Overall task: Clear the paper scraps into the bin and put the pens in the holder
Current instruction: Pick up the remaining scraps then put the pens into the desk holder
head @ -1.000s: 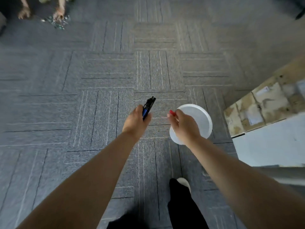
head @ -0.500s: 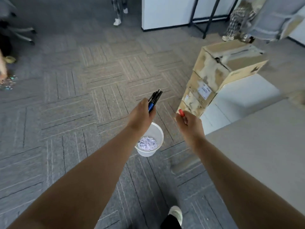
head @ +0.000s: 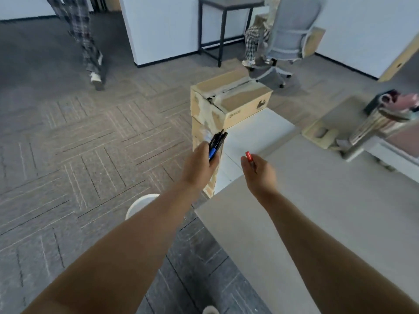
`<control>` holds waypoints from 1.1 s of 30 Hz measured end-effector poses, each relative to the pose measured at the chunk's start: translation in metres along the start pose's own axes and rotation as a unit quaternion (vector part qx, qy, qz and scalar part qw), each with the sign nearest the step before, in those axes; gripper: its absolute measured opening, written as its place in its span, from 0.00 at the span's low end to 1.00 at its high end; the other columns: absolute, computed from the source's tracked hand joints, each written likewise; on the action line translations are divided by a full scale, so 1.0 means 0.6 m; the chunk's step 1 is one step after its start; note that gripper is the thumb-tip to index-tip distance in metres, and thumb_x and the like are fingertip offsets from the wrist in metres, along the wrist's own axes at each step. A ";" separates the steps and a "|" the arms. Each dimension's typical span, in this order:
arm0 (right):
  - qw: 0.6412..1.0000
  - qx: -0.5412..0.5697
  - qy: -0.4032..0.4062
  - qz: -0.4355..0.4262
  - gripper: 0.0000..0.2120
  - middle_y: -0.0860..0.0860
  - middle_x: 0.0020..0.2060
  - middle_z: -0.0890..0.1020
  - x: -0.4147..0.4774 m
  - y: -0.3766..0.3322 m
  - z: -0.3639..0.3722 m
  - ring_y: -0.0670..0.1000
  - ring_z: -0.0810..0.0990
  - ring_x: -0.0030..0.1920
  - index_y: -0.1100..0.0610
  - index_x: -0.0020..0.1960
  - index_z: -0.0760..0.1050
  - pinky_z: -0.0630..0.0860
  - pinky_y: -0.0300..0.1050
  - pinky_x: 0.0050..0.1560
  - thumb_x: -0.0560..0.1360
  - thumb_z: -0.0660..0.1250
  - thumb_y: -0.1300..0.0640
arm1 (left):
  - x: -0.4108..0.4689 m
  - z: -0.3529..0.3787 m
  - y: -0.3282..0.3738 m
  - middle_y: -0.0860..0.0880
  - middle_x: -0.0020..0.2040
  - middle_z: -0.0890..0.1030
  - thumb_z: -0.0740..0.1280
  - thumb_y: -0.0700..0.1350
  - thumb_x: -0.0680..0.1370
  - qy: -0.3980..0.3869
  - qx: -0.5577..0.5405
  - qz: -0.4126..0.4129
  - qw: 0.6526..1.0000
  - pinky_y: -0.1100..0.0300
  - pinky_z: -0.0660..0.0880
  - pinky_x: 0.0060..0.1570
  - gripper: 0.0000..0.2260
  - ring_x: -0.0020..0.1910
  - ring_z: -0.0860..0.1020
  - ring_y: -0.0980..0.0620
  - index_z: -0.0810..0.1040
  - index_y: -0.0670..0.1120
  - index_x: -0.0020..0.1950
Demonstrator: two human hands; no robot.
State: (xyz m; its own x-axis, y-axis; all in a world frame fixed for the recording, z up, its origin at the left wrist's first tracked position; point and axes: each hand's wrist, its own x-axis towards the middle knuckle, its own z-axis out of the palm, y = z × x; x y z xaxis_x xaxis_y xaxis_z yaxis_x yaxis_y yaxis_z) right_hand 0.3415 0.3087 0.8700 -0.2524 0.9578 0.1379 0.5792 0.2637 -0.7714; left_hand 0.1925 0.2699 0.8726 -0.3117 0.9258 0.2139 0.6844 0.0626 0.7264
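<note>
Left hand (head: 197, 164) is gripping a pen bundle (head: 216, 143); right hand (head: 258, 171) is pinching a red pen (head: 249, 156).
White bin (head: 140, 206) is sitting on carpet (head: 79, 155) just left of the grey desk (head: 317, 200), half hidden by the forearm. The black-and-blue bundle is hovering left of the desk; the red pen is poking up over its left edge. A cardboard box (head: 231, 98) is standing beyond that edge.

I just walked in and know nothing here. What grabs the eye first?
Two bare arms reach forward: the left hand grips a bundle of black and blue pens, the right hand pinches a red-tipped pen at the grey table. Stacked cardboard boxes stand just beyond them, and a white bin peeks from behind the left forearm.
</note>
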 end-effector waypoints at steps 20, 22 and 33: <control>0.939 -0.050 0.285 0.185 0.20 0.47 0.22 0.63 -0.118 0.172 -0.295 0.46 0.60 0.24 0.54 0.29 0.59 0.56 0.43 0.26 0.77 0.60 0.57 | 0.028 0.289 0.298 0.35 0.40 0.76 0.63 0.43 0.76 -0.190 -0.085 0.217 0.954 0.61 0.57 0.32 0.09 0.39 0.75 0.37 0.70 0.37 0.43; 0.928 -0.060 0.309 0.200 0.19 0.47 0.22 0.63 -0.147 0.179 -0.317 0.46 0.60 0.24 0.53 0.29 0.59 0.57 0.42 0.26 0.77 0.60 0.57 | 0.005 0.308 0.320 0.34 0.41 0.77 0.63 0.43 0.76 -0.212 -0.095 0.236 0.944 0.60 0.57 0.33 0.09 0.39 0.75 0.37 0.70 0.37 0.43; 0.837 -0.068 0.455 0.295 0.20 0.47 0.22 0.61 -0.364 0.211 -0.361 0.45 0.58 0.23 0.53 0.29 0.57 0.56 0.39 0.25 0.77 0.60 0.57 | -0.161 0.365 0.397 0.41 0.36 0.72 0.63 0.43 0.76 -0.335 -0.147 0.325 0.872 0.58 0.59 0.33 0.10 0.33 0.68 0.45 0.63 0.43 0.39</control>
State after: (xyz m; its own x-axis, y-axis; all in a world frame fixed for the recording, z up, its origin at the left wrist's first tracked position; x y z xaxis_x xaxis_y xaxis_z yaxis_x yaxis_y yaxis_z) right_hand 0.6381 0.1578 0.8767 0.7683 0.6008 0.2207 0.4930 -0.3357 -0.8027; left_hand 0.5303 0.2769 0.8819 0.6018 0.7465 0.2838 0.3446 -0.5633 0.7509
